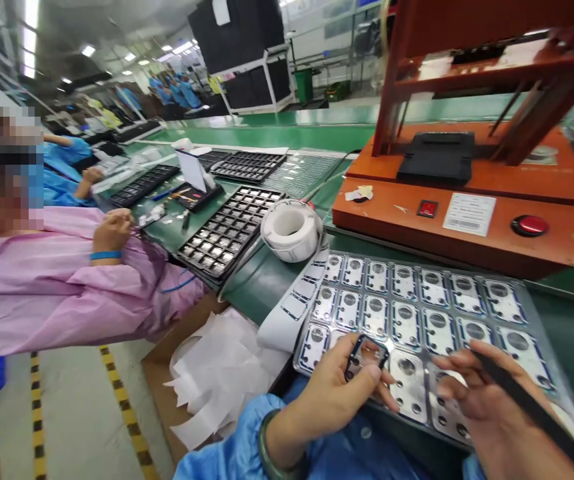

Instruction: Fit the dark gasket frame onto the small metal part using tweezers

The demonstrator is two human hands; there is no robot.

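The left hand point(334, 397) is pinching a dark-edged plate point(367, 358) over the tray point(543, 327); the right hand point(497, 410) is gripping a black tool point(529, 399); the 2 farther rows are showing blue-edged plates point(405, 321), seemingly done; 2 nearer plates point(407, 387) are looking bare, probably awaiting edging.

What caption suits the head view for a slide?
Left hand holding a dark-edged part over the tray; right hand holding a black tool.

Bright overhead ceiling lights point(29, 41), stretched edges, hazy distance
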